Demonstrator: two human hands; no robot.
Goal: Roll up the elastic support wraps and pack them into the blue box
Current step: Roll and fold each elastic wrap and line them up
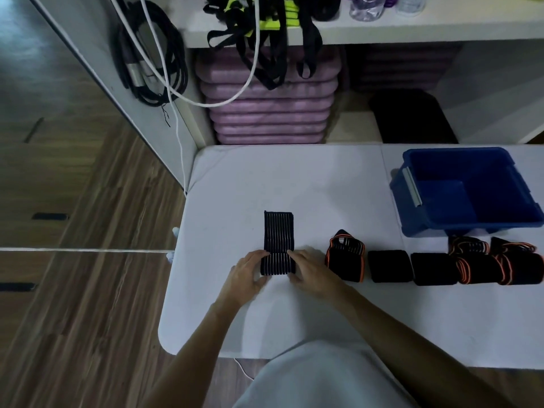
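On a white table (294,178), a striped elastic wrap (278,241) lies flat, its near end rolled. The left hand (247,273) and right hand (309,272) pinch that roll's two ends. Soft and springy, it probably needs firm edge pressure. The blue box (412,219) sits far right.

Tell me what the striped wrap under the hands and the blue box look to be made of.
Striped wrap: seemingly woven elastic fabric, matte black with pale lengthwise ribs, and it bends softly into a roll between the left hand and right hand. Blue box: likely moulded plastic, with rigid walls, a smooth, faintly glossy surface and a rolled rim.
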